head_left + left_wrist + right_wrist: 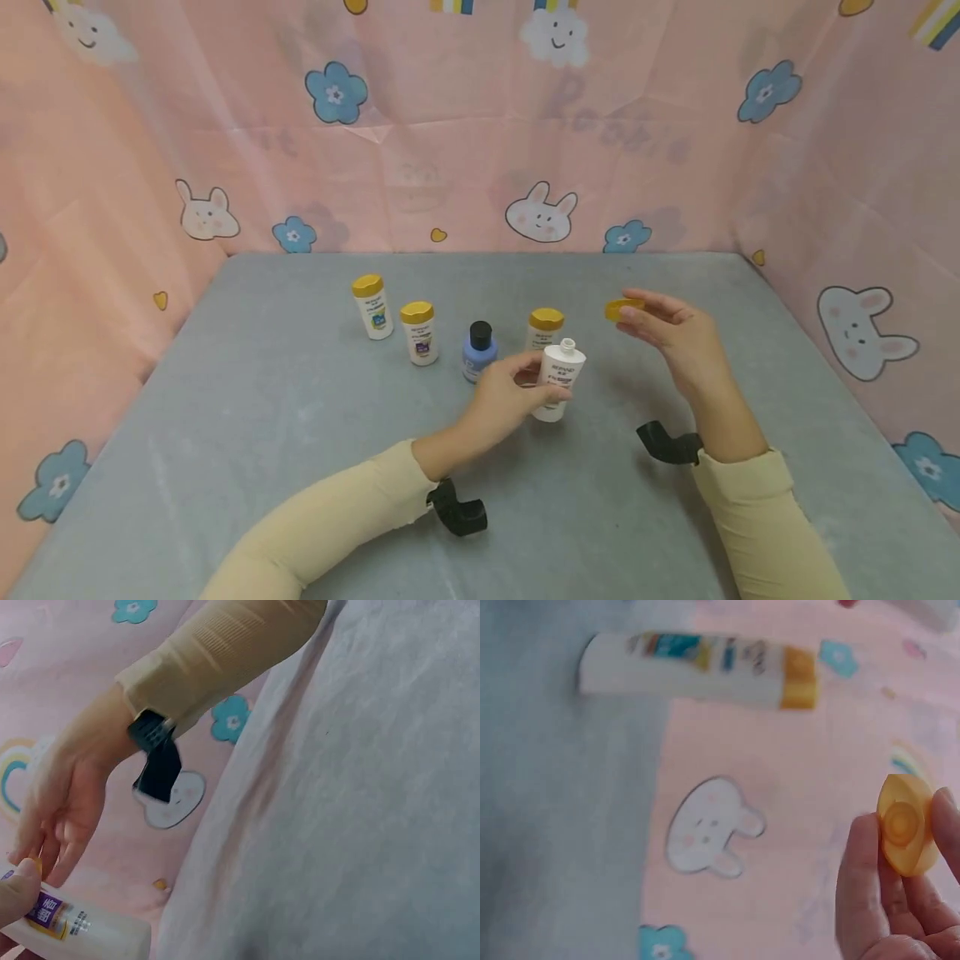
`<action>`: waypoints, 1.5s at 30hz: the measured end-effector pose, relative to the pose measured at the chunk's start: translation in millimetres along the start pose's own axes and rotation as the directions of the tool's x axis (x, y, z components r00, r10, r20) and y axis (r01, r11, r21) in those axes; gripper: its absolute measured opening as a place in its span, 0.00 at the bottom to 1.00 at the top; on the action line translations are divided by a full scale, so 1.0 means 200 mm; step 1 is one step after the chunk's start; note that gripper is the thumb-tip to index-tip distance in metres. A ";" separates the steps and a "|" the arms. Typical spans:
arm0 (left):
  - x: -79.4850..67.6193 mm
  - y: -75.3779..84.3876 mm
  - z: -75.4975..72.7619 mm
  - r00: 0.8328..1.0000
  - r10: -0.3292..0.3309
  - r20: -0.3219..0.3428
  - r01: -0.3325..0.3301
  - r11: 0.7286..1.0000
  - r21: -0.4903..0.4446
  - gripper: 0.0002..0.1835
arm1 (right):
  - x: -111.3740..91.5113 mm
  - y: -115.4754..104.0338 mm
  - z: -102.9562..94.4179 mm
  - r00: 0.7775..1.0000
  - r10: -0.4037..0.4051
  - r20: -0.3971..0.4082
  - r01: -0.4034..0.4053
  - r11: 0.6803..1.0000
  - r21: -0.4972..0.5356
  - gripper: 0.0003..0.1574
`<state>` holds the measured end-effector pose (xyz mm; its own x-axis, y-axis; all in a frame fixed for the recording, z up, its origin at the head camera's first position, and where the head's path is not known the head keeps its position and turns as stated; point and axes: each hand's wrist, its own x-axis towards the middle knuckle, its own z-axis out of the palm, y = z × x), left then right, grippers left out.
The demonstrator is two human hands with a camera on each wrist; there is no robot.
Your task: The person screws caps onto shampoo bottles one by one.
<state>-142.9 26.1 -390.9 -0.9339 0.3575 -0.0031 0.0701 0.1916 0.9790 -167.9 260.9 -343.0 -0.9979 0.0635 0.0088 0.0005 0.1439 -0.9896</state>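
My left hand (506, 390) grips a small white bottle (562, 367) whose narrow neck is bare at the top. In the left wrist view the bottle (97, 930) shows a purple label, with the thumb across it. Off to the right, my right hand (678, 337) pinches a yellow cap (624, 309) between thumb and fingers. The right wrist view shows the hollow underside of that cap (901, 823). Just behind the held bottle stands another white bottle (545, 325) with a yellow cap, partly hidden by it. A blue bottle (479, 354) with a black cap stands beside the left hand.
Two more yellow-capped white bottles, one farther left (374, 308) and one nearer (420, 335), stand upright on the grey table (300, 467). A pink printed curtain (435, 167) rises behind and at both sides. Black wrist mounts (667, 444) stick out from both sleeves.
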 end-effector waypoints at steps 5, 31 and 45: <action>-0.04 0.00 -0.13 0.999 -0.003 -0.041 0.004 1.000 0.027 0.22 | -0.04 -0.05 0.08 0.997 -0.059 0.058 0.054 0.995 0.087 0.14; -0.14 0.05 -0.46 0.992 -0.128 -0.014 0.129 0.988 0.085 0.22 | -0.09 -0.13 0.38 0.934 -0.102 0.341 0.138 0.987 -0.083 0.23; -0.15 0.07 -0.46 0.998 -0.055 0.003 0.052 0.969 0.242 0.20 | -0.09 -0.12 0.41 0.885 -0.100 0.455 0.206 0.960 -0.188 0.25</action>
<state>-146.6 -65.3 -359.2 -0.9352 0.3494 -0.0574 0.1037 0.4253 0.8991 -155.4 175.1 -330.8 -0.9121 -0.4079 0.0415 -0.1926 0.3368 -0.9217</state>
